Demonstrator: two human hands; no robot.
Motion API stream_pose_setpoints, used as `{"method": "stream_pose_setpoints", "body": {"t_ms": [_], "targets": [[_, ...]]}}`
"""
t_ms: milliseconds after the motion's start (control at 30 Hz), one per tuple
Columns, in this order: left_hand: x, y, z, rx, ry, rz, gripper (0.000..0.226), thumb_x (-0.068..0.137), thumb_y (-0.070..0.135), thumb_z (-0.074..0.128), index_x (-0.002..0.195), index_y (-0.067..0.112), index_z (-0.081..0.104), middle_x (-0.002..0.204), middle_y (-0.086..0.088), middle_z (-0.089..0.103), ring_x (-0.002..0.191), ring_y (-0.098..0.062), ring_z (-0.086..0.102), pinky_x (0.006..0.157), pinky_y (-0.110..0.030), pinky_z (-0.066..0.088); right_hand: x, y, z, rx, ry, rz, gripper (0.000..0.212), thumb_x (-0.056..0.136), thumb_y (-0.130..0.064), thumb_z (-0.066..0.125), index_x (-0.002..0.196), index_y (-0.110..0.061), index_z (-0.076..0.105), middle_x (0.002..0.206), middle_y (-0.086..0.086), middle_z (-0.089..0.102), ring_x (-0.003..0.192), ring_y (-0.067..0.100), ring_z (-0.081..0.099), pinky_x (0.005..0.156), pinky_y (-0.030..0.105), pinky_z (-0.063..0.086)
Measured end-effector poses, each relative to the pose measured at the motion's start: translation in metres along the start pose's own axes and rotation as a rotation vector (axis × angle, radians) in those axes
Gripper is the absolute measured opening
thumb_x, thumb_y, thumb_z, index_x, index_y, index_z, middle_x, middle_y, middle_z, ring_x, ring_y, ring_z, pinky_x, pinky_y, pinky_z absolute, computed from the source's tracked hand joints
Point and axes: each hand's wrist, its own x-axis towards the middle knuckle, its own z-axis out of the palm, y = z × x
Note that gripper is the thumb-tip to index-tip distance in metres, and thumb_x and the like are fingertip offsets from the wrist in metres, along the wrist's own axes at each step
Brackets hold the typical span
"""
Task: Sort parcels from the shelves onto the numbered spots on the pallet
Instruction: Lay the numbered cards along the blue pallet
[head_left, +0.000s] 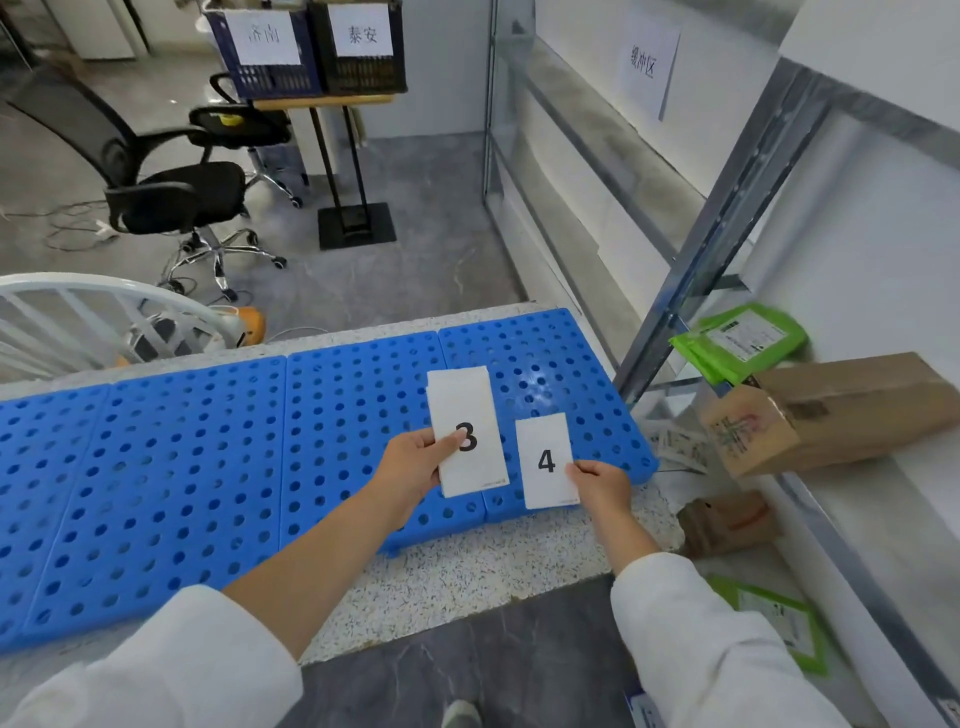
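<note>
- Grey floor (441, 208) lies beyond a blue perforated plastic pallet (208, 441) spanning 9 to 3 o'clock.
- Your left hand (410, 470) pinches a white paper card marked 3 (465, 400), and your right hand (602, 486) pinches a card marked 4 (545, 441). Both cards point to 12 o'clock.
- At 3 o'clock a brown cardboard box parcel (841, 415) lies shelved, long axis 8 to 2 o'clock. It is probably stiff and light, so grip its long sides.

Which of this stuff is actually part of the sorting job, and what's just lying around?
Job: blue pallet, card 3 in left hand, card 4 in right hand, cardboard box, green parcels.
Lying about: office chair, blue crate, black crate.
</note>
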Motion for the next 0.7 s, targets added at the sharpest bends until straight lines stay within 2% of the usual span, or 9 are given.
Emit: {"method": "stream_pose_setpoints", "body": {"t_ms": [100,300,400,500,600,700], "targets": [[0.008,0.001,0.002,0.012,0.019,-0.003,0.030,0.091,0.017,0.064,0.114,-0.002,0.064,0.112,-0.012,0.070,0.099,-0.024,0.070,0.080,-0.033,0.059,0.011,0.000,0.007,-0.027,-0.008,-0.003,0.025,0.091,-0.014,0.062,0.112,0.000,0.068,0.111,0.013,0.066,0.090,0.021,0.057,0.085,0.040,0.053],[0.023,0.008,0.006,0.005,0.017,0.005,0.027,0.092,0.018,0.063,0.113,0.001,0.065,0.111,-0.009,0.071,0.099,-0.024,0.070,0.080,-0.034,0.058,0.039,0.003,0.007,-0.135,-0.017,0.002,0.024,0.092,-0.012,0.061,0.110,0.002,0.068,0.110,0.014,0.066,0.089,0.023,0.056,0.078,0.036,0.050],[0.028,0.009,0.007,-0.013,0.021,-0.006,0.023,0.092,0.017,0.062,0.110,0.003,0.067,0.110,-0.008,0.072,0.099,-0.023,0.070,0.083,-0.037,0.057,0.050,0.005,0.008,-0.188,-0.021,-0.011,0.019,0.091,-0.013,0.061,0.101,0.002,0.067,0.097,0.013,0.065,0.085,0.024,0.056,0.079,0.039,0.049],[0.033,0.008,0.008,-0.010,0.025,-0.010,0.027,0.091,0.017,0.063,0.112,0.001,0.066,0.111,-0.010,0.071,0.100,-0.025,0.069,0.088,-0.041,0.056,0.054,0.006,0.008,-0.241,-0.020,-0.029,0.017,0.091,-0.016,0.061,0.091,0.000,0.066,0.088,0.011,0.063,0.079,0.023,0.056,0.073,0.037,0.049],[0.036,0.007,0.009,-0.016,0.035,-0.022,0.027,0.090,0.017,0.064,0.113,0.000,0.065,0.110,-0.011,0.071,0.101,-0.026,0.069,0.090,-0.042,0.055,0.058,0.008,0.009,-0.309,0.046,0.007,0.034,0.094,-0.026,0.052,0.069,-0.003,0.056,0.072,0.011,0.057,0.069,0.025,0.053,0.059,0.032,0.039],[0.035,0.005,0.007,-0.019,0.037,-0.022,0.027,0.091,0.016,0.063,0.112,0.000,0.065,0.111,-0.011,0.071,0.101,-0.026,0.069,0.086,-0.039,0.057,0.059,0.009,0.009,-0.436,0.192,0.015,0.051,0.096,-0.040,0.036,0.071,-0.002,0.059,0.082,0.017,0.060,0.084,0.034,0.057,0.063,0.034,0.037]]}}
